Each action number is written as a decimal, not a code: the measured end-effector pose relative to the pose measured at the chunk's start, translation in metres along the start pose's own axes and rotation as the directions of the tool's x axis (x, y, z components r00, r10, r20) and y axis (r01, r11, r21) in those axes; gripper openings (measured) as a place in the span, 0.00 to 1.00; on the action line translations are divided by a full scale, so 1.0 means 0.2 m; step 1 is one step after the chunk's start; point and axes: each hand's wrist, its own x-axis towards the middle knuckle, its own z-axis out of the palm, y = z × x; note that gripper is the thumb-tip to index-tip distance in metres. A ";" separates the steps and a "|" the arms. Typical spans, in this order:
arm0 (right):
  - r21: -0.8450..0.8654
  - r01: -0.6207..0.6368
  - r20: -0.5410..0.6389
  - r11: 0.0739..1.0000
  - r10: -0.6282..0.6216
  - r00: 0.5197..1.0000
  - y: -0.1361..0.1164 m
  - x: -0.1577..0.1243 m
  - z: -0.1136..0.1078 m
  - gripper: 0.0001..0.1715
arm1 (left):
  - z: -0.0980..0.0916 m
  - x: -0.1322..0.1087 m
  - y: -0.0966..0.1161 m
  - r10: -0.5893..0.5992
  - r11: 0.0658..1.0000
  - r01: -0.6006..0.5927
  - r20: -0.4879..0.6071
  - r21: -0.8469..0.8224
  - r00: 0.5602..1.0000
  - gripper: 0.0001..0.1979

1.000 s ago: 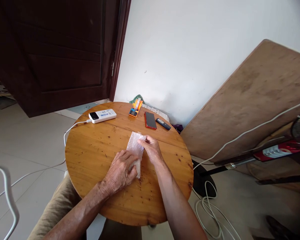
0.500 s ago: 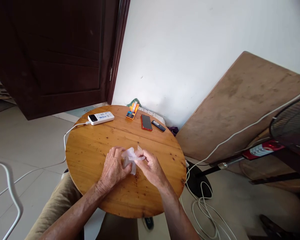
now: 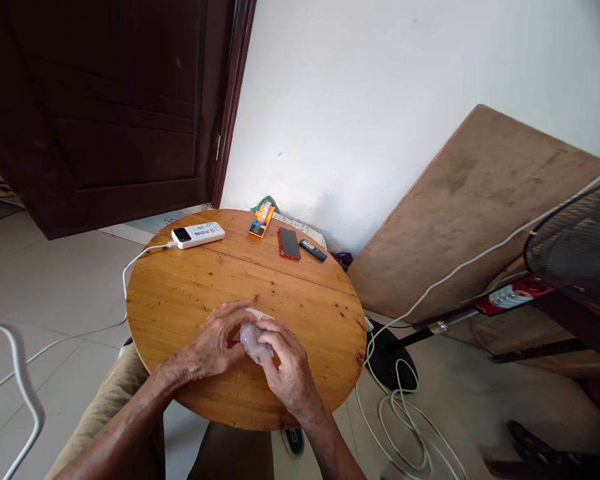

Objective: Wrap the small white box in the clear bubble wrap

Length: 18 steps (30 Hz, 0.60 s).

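Note:
A small crumpled bundle of translucent, whitish plastic film (image 3: 253, 339) is between my hands over the near part of the round wooden table (image 3: 180, 287). My right hand (image 3: 289, 367) grips it from the right, with thumb and fingers bent onto it. From the left, my left hand (image 3: 215, 343) curls around it, fingers over its far side and thumb near its close edge. A pale flat strip shows just beyond the fingertips; I cannot tell whether it belongs to the bundle. Whether anything is inside the film is hidden.
Along the table's far side lie a white power bank (image 3: 199, 235) with a cable, an orange tape dispenser (image 3: 263, 221), a red-edged phone (image 3: 289, 244) and a dark remote-like device (image 3: 313, 250). A fan (image 3: 575, 247) stands at right, with looped cable (image 3: 405, 427) on the floor.
The film, looser and more spread out before, is now bunched into a compact lump. My right hand has moved left and nearer to me; the view has shifted slightly.

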 end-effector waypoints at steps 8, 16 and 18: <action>-0.034 0.035 -0.044 0.999 -0.036 0.998 0.06 -0.02 0.06 0.26 | 0.03 0.02 -0.03 0.026 0.997 -0.029 0.033 0.078 0.999 0.25; 0.231 -0.291 0.033 0.928 0.292 0.956 0.06 0.13 -0.03 0.09 | 0.02 0.13 0.02 -0.228 0.965 0.234 0.056 -0.118 0.972 0.08; 0.321 -0.433 0.108 0.842 0.422 0.900 0.10 0.18 -0.03 0.03 | 0.01 0.16 0.03 -0.343 0.936 0.349 0.102 -0.042 0.934 0.09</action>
